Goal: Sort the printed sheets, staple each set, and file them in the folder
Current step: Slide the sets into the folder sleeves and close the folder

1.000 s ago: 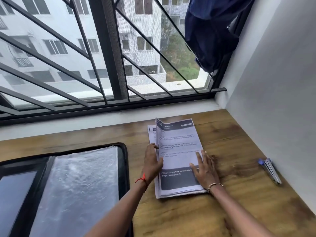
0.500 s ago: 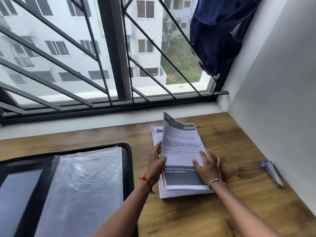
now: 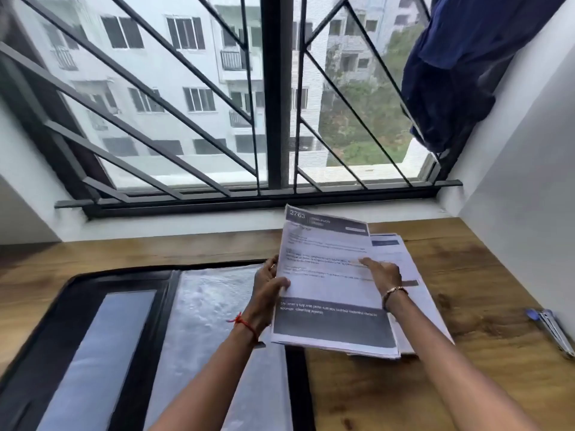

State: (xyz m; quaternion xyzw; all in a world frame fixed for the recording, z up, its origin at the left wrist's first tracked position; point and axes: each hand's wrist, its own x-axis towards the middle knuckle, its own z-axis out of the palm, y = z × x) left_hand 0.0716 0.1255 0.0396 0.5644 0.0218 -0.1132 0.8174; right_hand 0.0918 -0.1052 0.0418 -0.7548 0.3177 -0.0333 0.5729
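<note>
A set of printed sheets [image 3: 329, 275] with dark header and footer bands is lifted off the table, tilted toward me. My left hand [image 3: 269, 284] grips its left edge, thumb on top. My right hand [image 3: 381, 270] lies on the page's right side with the index finger stretched across the text. Beneath and to the right, more printed sheets [image 3: 407, 262] stay flat on the wooden table [image 3: 466, 275]. An open black folder [image 3: 109, 337] with clear plastic sleeves lies at the left. A stapler [image 3: 552, 329] with a blue end rests by the right wall.
A barred window [image 3: 273, 104] runs along the table's far edge. A dark blue cloth [image 3: 460, 66] hangs at the upper right corner. A white wall [image 3: 529, 197] closes off the right side.
The top set of sheets has been raised off the pile and carried left toward the folder. My left hand now grips its edge, and my right hand has slid up the page.
</note>
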